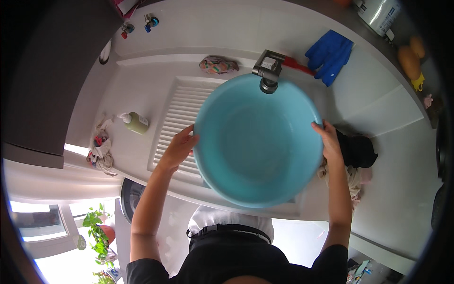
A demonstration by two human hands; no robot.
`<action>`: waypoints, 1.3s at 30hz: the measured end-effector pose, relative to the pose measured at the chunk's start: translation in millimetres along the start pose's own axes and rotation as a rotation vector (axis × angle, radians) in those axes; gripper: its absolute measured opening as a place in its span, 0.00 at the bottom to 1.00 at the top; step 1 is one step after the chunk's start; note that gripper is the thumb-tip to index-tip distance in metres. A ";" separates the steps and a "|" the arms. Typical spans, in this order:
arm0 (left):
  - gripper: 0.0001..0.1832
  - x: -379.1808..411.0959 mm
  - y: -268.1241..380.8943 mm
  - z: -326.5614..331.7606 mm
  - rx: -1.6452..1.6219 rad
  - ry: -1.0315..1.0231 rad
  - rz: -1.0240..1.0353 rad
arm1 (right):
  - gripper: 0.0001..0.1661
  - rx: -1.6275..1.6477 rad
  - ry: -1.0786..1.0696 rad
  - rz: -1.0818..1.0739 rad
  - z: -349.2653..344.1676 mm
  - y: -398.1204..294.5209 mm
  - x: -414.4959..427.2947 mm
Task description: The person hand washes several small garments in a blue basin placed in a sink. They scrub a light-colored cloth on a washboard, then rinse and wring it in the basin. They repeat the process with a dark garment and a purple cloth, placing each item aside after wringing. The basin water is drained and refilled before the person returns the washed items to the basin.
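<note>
A large round light-blue plastic basin (255, 142) takes up the middle of the view. My left hand (180, 147) grips its left rim, and my right hand (328, 138) grips the right rim with the thumb over the edge. No items show inside the basin. Its far rim lies under a dark metal faucet (268, 72). Below and to the left, partly covered by the basin, is the ribbed washboard (184, 106) of a white laundry sink. Dark cloth (356, 149) and pale cloth (354, 181) lie just beyond my right hand.
A green pump bottle (137, 123) and crumpled cloths (102, 151) sit on the left of the counter. A patterned rag (219, 65) lies along the back ledge. Blue rubber gloves (330, 55) hang at the back right, near a red handle (299, 66). A dark cabinet (53, 71) overhangs the left side.
</note>
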State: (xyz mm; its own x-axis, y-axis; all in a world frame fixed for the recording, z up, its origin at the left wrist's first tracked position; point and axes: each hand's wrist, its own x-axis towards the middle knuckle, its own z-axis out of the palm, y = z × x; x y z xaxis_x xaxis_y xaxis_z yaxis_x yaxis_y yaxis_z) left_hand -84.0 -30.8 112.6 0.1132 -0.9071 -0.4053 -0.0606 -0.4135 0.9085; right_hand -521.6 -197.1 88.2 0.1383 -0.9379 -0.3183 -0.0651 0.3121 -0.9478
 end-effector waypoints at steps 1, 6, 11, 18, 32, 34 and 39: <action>0.24 11.0 -9.0 7.1 -0.048 0.008 -0.016 | 0.20 0.014 0.010 -0.028 -2.8 -15.8 -11.2; 0.24 81.0 -57.1 63.0 -0.291 0.044 -0.087 | 0.10 0.002 0.077 -0.138 16.8 -92.2 -71.3; 0.25 110.0 -117.7 117.8 -0.341 0.069 -0.233 | 0.09 -0.151 0.139 -0.307 56.7 -120.1 -114.9; 0.35 58.5 -119.7 206.9 -0.737 -0.065 -0.900 | 0.10 -0.194 0.315 -0.503 111.6 -95.9 -164.1; 0.28 197.9 -99.7 154.5 -0.861 0.024 -0.175 | 0.16 -0.255 0.284 -0.411 95.2 -32.9 -223.1; 0.27 193.2 -66.0 127.5 -0.780 0.041 -0.140 | 0.17 -0.205 0.276 -0.317 78.7 -16.1 -222.6; 0.26 171.8 -23.8 56.8 -0.391 0.028 0.032 | 0.20 -0.096 0.238 -0.067 53.6 46.7 -198.9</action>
State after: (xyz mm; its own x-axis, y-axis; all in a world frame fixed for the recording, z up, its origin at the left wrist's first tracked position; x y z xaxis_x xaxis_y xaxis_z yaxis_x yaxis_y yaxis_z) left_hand -119.4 -181.2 15.6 0.1448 -0.9142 -0.3785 0.3171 -0.3195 0.8930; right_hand -499.3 12.2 106.2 -0.0905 -0.9689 -0.2305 -0.1591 0.2426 -0.9570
